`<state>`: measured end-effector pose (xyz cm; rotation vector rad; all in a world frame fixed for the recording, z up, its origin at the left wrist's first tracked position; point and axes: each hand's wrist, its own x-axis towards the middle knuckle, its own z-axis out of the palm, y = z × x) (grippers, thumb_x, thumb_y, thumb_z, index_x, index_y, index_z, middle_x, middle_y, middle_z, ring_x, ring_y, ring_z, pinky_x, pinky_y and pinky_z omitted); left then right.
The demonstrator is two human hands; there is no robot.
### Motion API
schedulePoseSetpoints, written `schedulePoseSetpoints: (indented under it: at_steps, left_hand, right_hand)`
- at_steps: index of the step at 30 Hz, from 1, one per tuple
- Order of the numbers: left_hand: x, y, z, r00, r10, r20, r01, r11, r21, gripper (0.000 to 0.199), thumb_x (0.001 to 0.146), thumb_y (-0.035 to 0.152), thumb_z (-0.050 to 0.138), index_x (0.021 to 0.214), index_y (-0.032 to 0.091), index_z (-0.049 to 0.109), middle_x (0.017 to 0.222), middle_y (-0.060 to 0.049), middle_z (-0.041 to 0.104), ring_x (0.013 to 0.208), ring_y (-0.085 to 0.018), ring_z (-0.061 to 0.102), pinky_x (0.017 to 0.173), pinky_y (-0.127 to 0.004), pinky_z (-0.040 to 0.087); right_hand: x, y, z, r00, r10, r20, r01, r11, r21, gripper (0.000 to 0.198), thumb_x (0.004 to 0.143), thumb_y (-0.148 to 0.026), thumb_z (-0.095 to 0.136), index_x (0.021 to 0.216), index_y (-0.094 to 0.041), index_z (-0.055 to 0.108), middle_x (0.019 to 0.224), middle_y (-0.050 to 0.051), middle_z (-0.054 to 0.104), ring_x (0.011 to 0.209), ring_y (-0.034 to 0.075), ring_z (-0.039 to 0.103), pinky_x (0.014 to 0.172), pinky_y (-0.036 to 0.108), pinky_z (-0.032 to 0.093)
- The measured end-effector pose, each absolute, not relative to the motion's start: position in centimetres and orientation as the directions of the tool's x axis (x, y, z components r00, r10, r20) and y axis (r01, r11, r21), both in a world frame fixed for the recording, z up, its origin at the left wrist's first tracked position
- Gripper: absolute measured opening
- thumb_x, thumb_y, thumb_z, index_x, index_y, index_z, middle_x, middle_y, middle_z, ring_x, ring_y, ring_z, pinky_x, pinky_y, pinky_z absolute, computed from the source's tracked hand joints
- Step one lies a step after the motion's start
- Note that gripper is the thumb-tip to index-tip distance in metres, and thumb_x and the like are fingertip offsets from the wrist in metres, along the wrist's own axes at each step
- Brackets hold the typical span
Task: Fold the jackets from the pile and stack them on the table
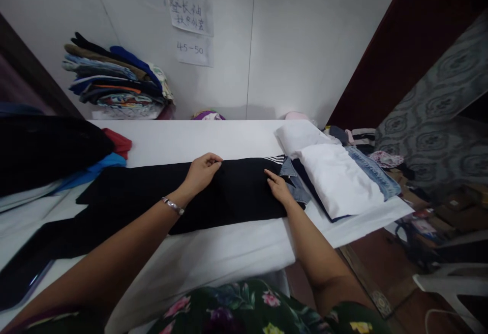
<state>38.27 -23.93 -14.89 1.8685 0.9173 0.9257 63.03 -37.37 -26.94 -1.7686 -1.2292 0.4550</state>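
A long black garment [236,191] lies spread across the white table, with white stripes at its far right corner. Near the middle of its far edge, my left hand [202,174] has its fingertips pinched together on the cloth. My right hand [279,189] rests on the garment's right end, fingers stretched out over the fabric below the stripes. A blue denim piece [295,181] shows beside that hand, partly under the black cloth. Just to the right lie white folded clothes [339,179].
A tall stack of folded clothes [118,80] stands at the back left. Dark clothes [49,151] are heaped on the left, and a phone [23,283] lies at the near left. Folded denim [375,174] sits at the table's right side. Boxes [453,204] and a white chair [450,283] stand beyond.
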Motion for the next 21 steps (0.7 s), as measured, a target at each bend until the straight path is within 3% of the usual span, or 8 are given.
schedulePoseSetpoints:
  at_steps: [2, 5, 7, 10, 13, 15, 18, 21]
  left_hand:
    - [38.0, -24.6, -13.2, 0.367, 0.882, 0.296, 0.164, -0.374, 0.913, 0.012, 0.071, 0.032, 0.063, 0.078, 0.022, 0.066, 0.059, 0.003, 0.051, 0.056, -0.012, 0.045, 0.056, -0.028, 0.036]
    - [37.0, -26.0, -10.1, 0.218, 0.848, 0.484, 0.116, -0.515, 0.849, 0.015, 0.077, 0.033, 0.063, 0.087, 0.025, 0.069, 0.066, 0.002, 0.055, 0.06, -0.013, 0.049, 0.058, -0.029, 0.04]
    - [35.8, -27.1, -8.3, 0.142, 0.742, 0.655, 0.149, -0.67, 0.727, 0.018, 0.081, 0.03, 0.061, 0.095, 0.026, 0.071, 0.079, -0.001, 0.061, 0.071, -0.014, 0.055, 0.067, -0.03, 0.044]
    - [33.6, -28.4, -6.8, 0.142, 0.509, 0.849, 0.321, -0.835, 0.446, 0.035, 0.083, 0.02, 0.055, 0.115, 0.028, 0.067, 0.097, -0.004, 0.063, 0.091, -0.019, 0.06, 0.081, -0.035, 0.047]
    - [31.6, -29.1, -6.4, 0.233, 0.352, 0.907, 0.489, -0.848, 0.203, 0.054, 0.08, 0.014, 0.053, 0.132, 0.03, 0.057, 0.104, -0.005, 0.061, 0.102, -0.024, 0.059, 0.09, -0.042, 0.047]
    - [30.4, -29.3, -6.3, 0.266, 0.329, 0.906, 0.561, -0.817, 0.132, 0.06, 0.078, 0.015, 0.055, 0.136, 0.03, 0.052, 0.103, -0.005, 0.059, 0.104, -0.027, 0.059, 0.092, -0.044, 0.046]
    - [28.8, -29.2, -5.5, 0.255, 0.367, 0.895, 0.665, -0.738, 0.113, 0.047, 0.08, 0.025, 0.057, 0.127, 0.027, 0.06, 0.098, -0.005, 0.058, 0.105, -0.028, 0.058, 0.093, -0.045, 0.045]
    - [27.7, -28.3, -4.6, 0.223, 0.434, 0.873, 0.757, -0.641, 0.125, 0.024, 0.083, 0.034, 0.055, 0.096, 0.02, 0.07, 0.087, -0.005, 0.057, 0.101, -0.028, 0.058, 0.093, -0.046, 0.044]
  right_hand:
    - [62.9, -37.5, -26.7, 0.389, 0.903, 0.184, 0.593, -0.093, -0.8, 0.059, 0.08, -0.01, 0.043, 0.137, -0.022, 0.054, 0.144, 0.001, 0.051, 0.138, 0.016, 0.04, 0.118, 0.039, 0.027]
    - [62.6, -37.7, -26.3, 0.333, 0.925, 0.182, 0.646, -0.083, -0.759, 0.073, 0.071, -0.004, 0.042, 0.14, -0.026, 0.05, 0.149, -0.002, 0.043, 0.143, 0.016, 0.031, 0.121, 0.041, 0.022]
    - [62.4, -37.8, -26.2, 0.32, 0.929, 0.186, 0.666, -0.082, -0.741, 0.077, 0.068, -0.003, 0.042, 0.142, -0.025, 0.047, 0.151, -0.001, 0.041, 0.144, 0.016, 0.029, 0.121, 0.042, 0.022]
    - [62.3, -37.9, -26.1, 0.304, 0.933, 0.192, 0.696, -0.08, -0.713, 0.079, 0.067, -0.002, 0.042, 0.143, -0.023, 0.046, 0.15, 0.001, 0.043, 0.144, 0.018, 0.03, 0.12, 0.041, 0.024]
    - [62.3, -37.9, -26.2, 0.287, 0.937, 0.199, 0.717, -0.072, -0.693, 0.079, 0.066, -0.002, 0.043, 0.142, -0.024, 0.047, 0.149, 0.001, 0.045, 0.143, 0.019, 0.032, 0.12, 0.042, 0.026]
    - [62.3, -37.9, -26.2, 0.281, 0.938, 0.203, 0.722, -0.068, -0.688, 0.079, 0.066, -0.002, 0.044, 0.142, -0.026, 0.047, 0.149, 0.0, 0.045, 0.143, 0.019, 0.032, 0.12, 0.042, 0.026]
    - [62.2, -38.0, -26.3, 0.293, 0.933, 0.209, 0.714, -0.068, -0.696, 0.08, 0.067, -0.003, 0.045, 0.143, -0.027, 0.045, 0.15, -0.001, 0.043, 0.143, 0.018, 0.032, 0.12, 0.042, 0.026]
    - [62.1, -38.1, -26.4, 0.306, 0.925, 0.225, 0.697, -0.056, -0.715, 0.078, 0.07, -0.005, 0.047, 0.145, -0.025, 0.041, 0.151, 0.001, 0.041, 0.142, 0.018, 0.033, 0.119, 0.04, 0.027]
